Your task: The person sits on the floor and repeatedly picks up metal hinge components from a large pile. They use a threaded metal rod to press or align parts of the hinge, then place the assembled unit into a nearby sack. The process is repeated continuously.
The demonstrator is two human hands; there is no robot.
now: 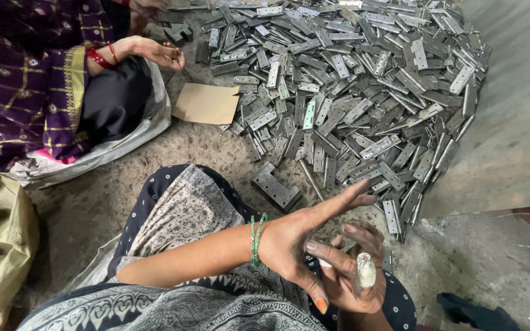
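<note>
Left hand (292, 242) lay over right hand (357, 279), fingers (338, 205) spread loosely, gripping nothing; right fingers half curled around a bandaged fingertip. Flat grey metal hinge (275, 189) lay on dirt floor (81, 202) just beyond them, beside the big heap of grey metal hinges (357, 92).

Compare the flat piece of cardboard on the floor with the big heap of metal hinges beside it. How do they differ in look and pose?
The cardboard piece is one plain tan sheet, matt and lying flat; the hinge heap is many grey, shiny metal parts piled at all angles. The cardboard covers a small patch; the heap spreads far wider. Both rest on the dusty floor, and the heap's edge meets the cardboard.
</note>
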